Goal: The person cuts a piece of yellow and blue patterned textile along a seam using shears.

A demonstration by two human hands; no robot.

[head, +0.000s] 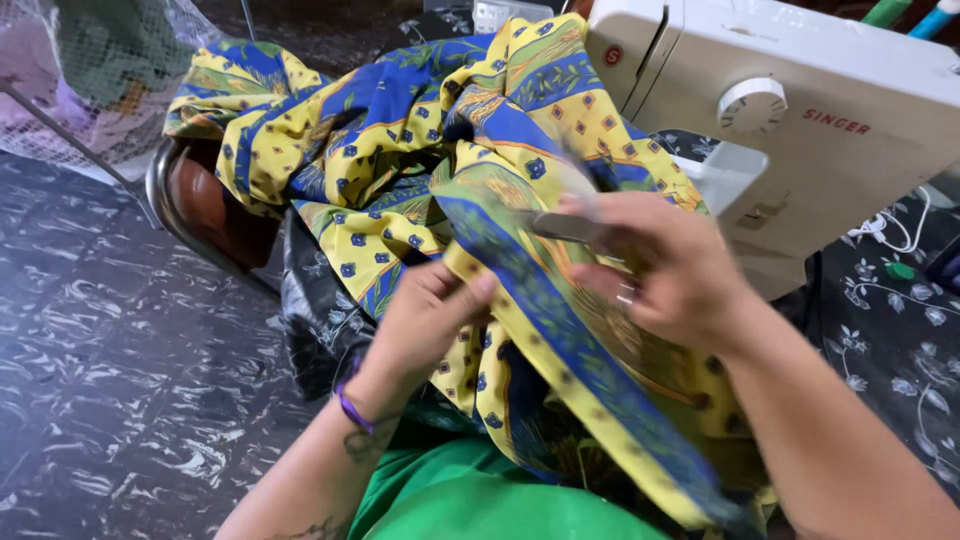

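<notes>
To your left the dark marbled floor (110, 330) lies open beside the brown stool (205, 205). The blue and yellow patterned cloth (400, 130) spills from that stool across your lap. Your left hand (425, 320) comes up from below, its grip pinched shut on the cloth's blue border. Your right hand (670, 265) hovers just beside it, fingers closed on metal scissors (565, 226), blurred. The white sewing machine (800, 110) crowds the right edge.
</notes>
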